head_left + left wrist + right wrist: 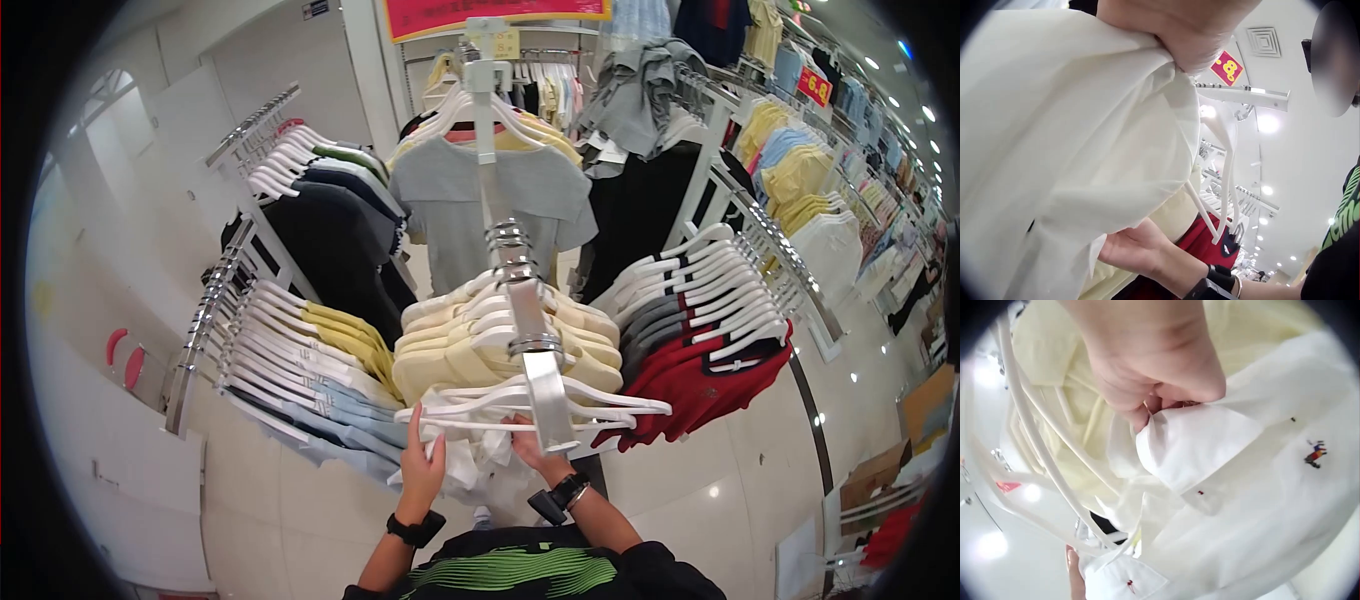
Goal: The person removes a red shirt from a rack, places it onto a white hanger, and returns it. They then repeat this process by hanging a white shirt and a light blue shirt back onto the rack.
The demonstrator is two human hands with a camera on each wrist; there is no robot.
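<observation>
A white collared shirt (1241, 487) with a small embroidered figure and dark red specks hangs by the front white hanger (520, 424). My right hand (540, 450) pinches the shirt's collar near the neck, thumb and fingers curled into the cloth. At the hanger's left end is my left hand (422, 470), its index finger pointing up along it. In the left wrist view, folds of the shirt gather at that left hand (1179, 31), with its fingertips hidden behind cloth. Cream tops (450, 365) on white hangers hang just behind.
A metal rail (545, 390) runs forward between the hands. Light blue shirts (350, 410) hang on the left, red and grey tops (715, 385) on the right. Behind the cream tops is a grey T-shirt (440, 190). More racks of clothes (800, 180) stand at the far right.
</observation>
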